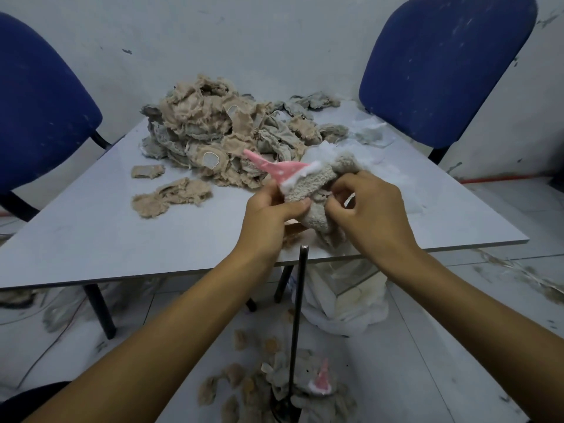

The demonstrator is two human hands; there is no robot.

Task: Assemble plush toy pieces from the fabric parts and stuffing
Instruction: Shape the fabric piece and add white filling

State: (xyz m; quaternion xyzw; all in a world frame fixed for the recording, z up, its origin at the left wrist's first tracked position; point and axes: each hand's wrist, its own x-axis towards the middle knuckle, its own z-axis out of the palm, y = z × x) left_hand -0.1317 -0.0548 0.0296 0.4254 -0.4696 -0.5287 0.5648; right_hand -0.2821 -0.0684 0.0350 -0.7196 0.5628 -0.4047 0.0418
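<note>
left hand (272,206) pinches the plush toy piece (308,190) just under its pink cone (282,170), thumb pressed along the grey fleece, so the shell stays steady above the near edge of the desk (91,233). my right hand (364,209) curls its fingers into the piece's other side, gripping the fabric; i judge it is working white stuffing (323,154) into the opening, though the opening itself is hidden. both forearms reach forward and converge, wrists raised off the desk. the heap of fabric parts (219,132) lies beyond the hands, within reach for the next piece. a thin dark rod (297,315) stands upright before the desk; more pieces lie on the floor (427,346) below.
</note>
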